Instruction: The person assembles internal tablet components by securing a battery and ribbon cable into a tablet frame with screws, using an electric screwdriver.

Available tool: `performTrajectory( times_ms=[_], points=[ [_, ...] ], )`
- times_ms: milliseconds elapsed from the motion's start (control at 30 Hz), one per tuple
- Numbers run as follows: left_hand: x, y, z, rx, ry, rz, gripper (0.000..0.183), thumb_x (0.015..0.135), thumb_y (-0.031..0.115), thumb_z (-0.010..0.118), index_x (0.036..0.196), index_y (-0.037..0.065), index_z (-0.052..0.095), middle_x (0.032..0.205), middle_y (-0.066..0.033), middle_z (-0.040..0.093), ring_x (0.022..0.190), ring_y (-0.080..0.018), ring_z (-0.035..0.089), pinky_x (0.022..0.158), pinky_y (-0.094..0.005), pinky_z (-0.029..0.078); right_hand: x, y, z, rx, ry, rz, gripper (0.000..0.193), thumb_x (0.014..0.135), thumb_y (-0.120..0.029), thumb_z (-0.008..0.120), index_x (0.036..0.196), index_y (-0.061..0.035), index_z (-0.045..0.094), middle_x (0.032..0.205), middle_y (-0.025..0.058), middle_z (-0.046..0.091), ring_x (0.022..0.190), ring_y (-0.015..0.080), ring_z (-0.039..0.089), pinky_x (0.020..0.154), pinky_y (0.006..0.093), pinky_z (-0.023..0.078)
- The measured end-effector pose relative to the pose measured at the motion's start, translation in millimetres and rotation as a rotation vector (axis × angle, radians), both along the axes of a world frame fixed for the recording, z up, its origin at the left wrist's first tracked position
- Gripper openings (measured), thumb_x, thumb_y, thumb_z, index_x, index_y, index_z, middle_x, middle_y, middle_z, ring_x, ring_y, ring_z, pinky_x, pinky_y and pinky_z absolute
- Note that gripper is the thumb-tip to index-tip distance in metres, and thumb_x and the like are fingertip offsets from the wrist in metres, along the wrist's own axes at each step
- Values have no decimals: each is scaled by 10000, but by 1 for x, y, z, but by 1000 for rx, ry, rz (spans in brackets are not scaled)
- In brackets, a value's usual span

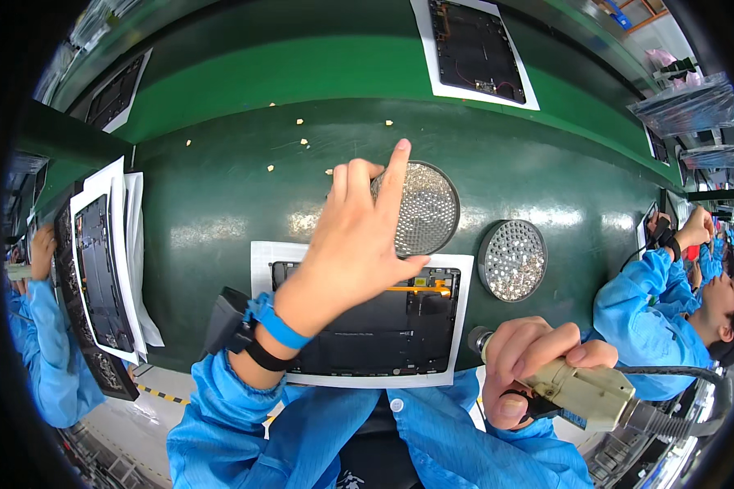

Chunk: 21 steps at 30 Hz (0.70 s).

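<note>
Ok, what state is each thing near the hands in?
Left hand: open, index finger extended, partly hiding the larger dish
Right hand: closed around the corded tool
Corded tool: cable attached; running or not, cannot tell
Larger dish: holed face up
Smaller dish: holed face up
Nearest device: internals exposed, lying on a white sheet
Yellow bits: loose, scattered on the green table
</note>
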State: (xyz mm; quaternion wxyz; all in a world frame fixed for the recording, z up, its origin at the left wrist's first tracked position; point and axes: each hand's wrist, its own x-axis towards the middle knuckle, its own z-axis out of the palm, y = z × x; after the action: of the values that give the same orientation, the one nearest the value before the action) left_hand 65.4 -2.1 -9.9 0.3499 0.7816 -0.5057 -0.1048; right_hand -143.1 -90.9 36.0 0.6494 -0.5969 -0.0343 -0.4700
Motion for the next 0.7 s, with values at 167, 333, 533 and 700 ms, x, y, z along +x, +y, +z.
performTrajectory(
  times_ms=[167,333,533,700],
  points=[
    [-37,-23,-4,88,-207,374,1126,648,401,963,1463,-164,431,1113,-190,484,1028,-359,498,932,-457,469,7,-13,0,-58,20,18,800,702,99,887,1260,-150,371,840,68,596,569,171,587,504,336,494],
    [-34,-25,3,211,-339,395,972,720,551,892,1308,-157,578,1052,-185,549,992,-357,555,941,-481,463,25,-11,4,-40,-12,-82,817,677,143,844,1277,-137,365,870,80,589,576,180,581,517,355,500],
    [9,52,15,24,-156,221,555,855,213,830,1320,-28,645,1146,-198,602,1020,-388,615,886,-464,518,70,-27,-17,-97,-103,-9,844,706,80,876,1334,-118,348,894,92,571,583,195,587,514,354,505],
    [41,84,-18,-130,4,35,460,745,46,833,1178,-10,689,1081,-145,628,911,-348,621,796,-443,501,97,-30,-37,-163,-68,-93,700,871,-161,844,1381,-80,371,951,58,531,602,135,543,514,288,461]
  ],
)
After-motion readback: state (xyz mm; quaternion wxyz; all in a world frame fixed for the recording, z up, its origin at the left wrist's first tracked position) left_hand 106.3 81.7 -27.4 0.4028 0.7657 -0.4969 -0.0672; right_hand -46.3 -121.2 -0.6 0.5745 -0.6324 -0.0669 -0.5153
